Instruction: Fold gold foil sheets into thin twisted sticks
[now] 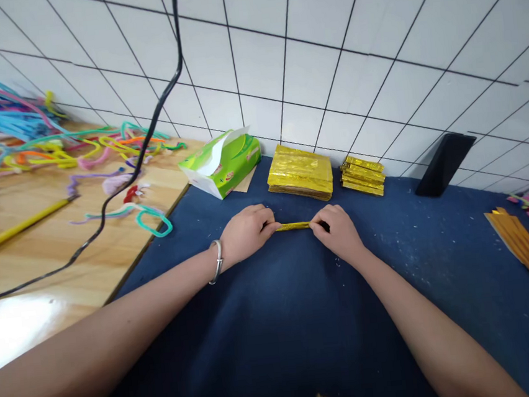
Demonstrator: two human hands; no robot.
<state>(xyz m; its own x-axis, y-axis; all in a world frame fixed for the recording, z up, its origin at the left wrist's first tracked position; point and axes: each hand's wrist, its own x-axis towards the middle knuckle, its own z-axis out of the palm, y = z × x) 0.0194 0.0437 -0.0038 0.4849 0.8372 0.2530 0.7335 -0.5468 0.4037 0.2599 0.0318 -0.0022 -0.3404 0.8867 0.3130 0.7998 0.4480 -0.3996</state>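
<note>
On the dark blue cloth mat point(276, 322), centre, the person works with 2 bare hands. Left hand point(245, 233), a silver bangle point(216, 262) on its wrist, is closed in a pinch on the left end of a narrow folded strip of gold foil paper point(294, 226). Right hand point(339, 232) is closed on the strip's right end. Strip lies level between them, low over the mat.

Behind the hands: 1 thick stack of square gold foil sheets point(300, 172); just right of it, 1 smaller pile of folded gold foil pieces point(363, 176).

Left of the stack: green tissue box point(222, 164), top open, 1 white tissue sticking out.

Far right on the mat: loose fan of folded gold strips point(521, 241).

Left, on the wooden tabletop point(39, 245): coloured pipe cleaners point(29, 140) in a tangle.
</note>
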